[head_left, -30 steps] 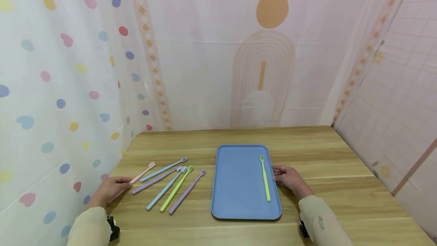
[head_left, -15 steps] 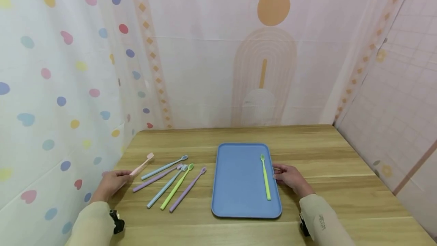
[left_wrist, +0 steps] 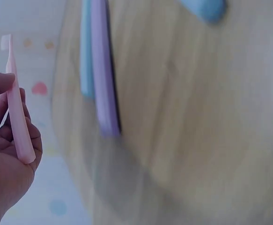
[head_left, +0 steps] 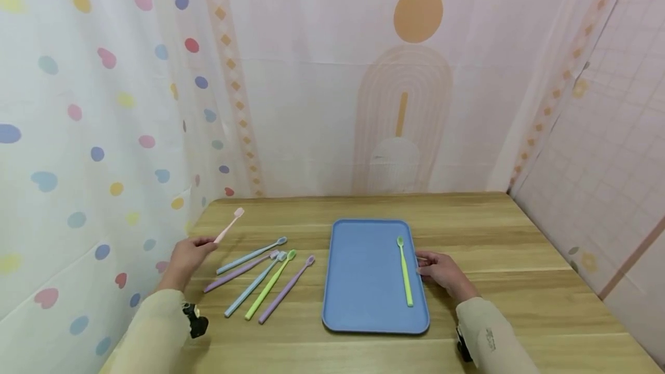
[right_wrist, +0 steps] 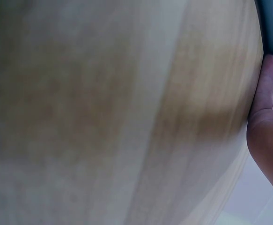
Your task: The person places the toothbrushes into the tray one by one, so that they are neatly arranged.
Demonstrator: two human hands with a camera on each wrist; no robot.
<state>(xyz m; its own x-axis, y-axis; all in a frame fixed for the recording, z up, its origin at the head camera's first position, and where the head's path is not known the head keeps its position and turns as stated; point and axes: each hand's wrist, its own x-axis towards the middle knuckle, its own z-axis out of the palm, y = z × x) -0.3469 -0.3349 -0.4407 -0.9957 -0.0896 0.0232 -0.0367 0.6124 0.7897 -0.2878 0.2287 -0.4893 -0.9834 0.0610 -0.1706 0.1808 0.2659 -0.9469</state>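
At left of centre in the frame, the left hand (head_left: 189,260) pinches a pink toothbrush (left_wrist: 16,101), grip narrow, clear of the counter (head_left: 467,221). Five further toothbrushes (head_left: 270,285) lie just lower right. Beyond them, the right hand (head_left: 441,273) touches a blue tray (head_left: 363,281) bearing a green toothbrush (head_left: 406,276); whether it pinches, cannot tell. Right sleeve (head_left: 490,333) lettering: illegible.

cream sleeves (head_left: 154,331), black wrist devices (head_left: 195,321)
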